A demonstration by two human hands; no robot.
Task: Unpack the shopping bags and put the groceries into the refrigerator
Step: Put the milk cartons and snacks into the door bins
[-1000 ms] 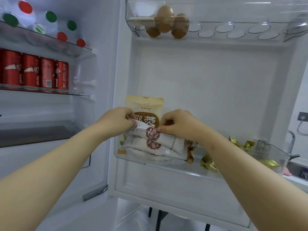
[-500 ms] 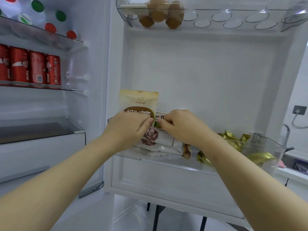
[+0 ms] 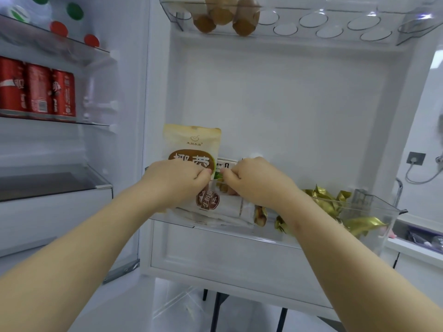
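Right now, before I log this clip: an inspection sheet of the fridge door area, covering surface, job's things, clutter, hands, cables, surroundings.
Surface: clear door bin on the open refrigerator door.
Job's things: white snack packets lie stacked at the bin's left end; beige pouch upright behind them; small packet between the hands.
Clutter: gold foil wrappers at the bin's right end.
Hands: left hand and right hand both pinch the small packet, fingers curled.
Cables: grey cable hanging from a wall socket, far right.
Surroundings: eggs in the door tray above; red cans on an inner shelf.
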